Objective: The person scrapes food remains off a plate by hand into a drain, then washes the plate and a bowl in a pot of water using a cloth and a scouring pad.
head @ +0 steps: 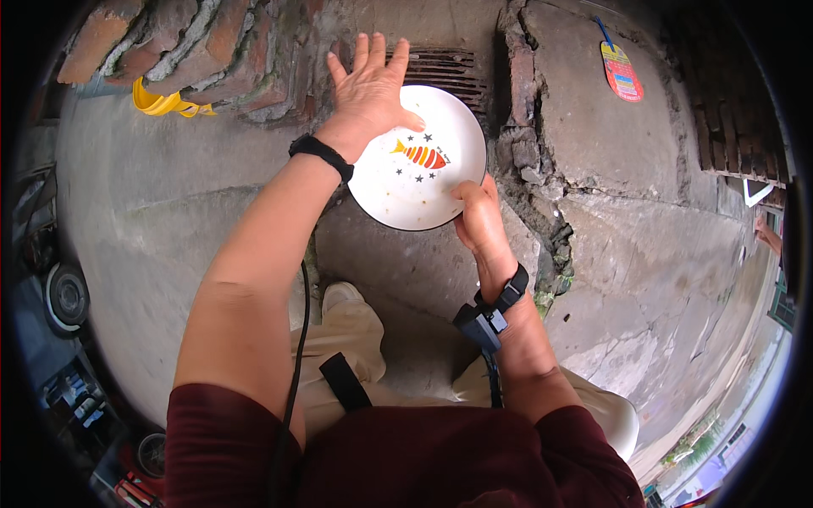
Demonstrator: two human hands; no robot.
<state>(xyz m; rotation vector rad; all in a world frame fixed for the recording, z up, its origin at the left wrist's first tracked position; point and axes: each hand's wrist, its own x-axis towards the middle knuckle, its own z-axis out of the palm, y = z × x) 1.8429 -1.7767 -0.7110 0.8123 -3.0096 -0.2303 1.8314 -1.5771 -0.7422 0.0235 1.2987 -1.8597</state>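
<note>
My right hand (479, 206) grips the lower right rim of a round white plate (419, 200), thumb on its upper face. The plate has a dark edge, a striped orange and yellow fish with small stars in its middle, and a few brown specks. My left hand (375, 86) is spread with its fingers apart over the plate's upper left edge; its thumb lies over the plate, and I cannot tell whether it touches. Beyond the plate, a slatted metal drain grate (448, 70) is partly covered by it.
Stacked bricks (209, 57) with rough mortar stand at the upper left, above a yellow plastic piece (162, 103). A broken brick channel edge (524, 146) runs right of the plate. A red and yellow tag (622, 73) lies on the concrete. Another person's hand (766, 233) shows far right.
</note>
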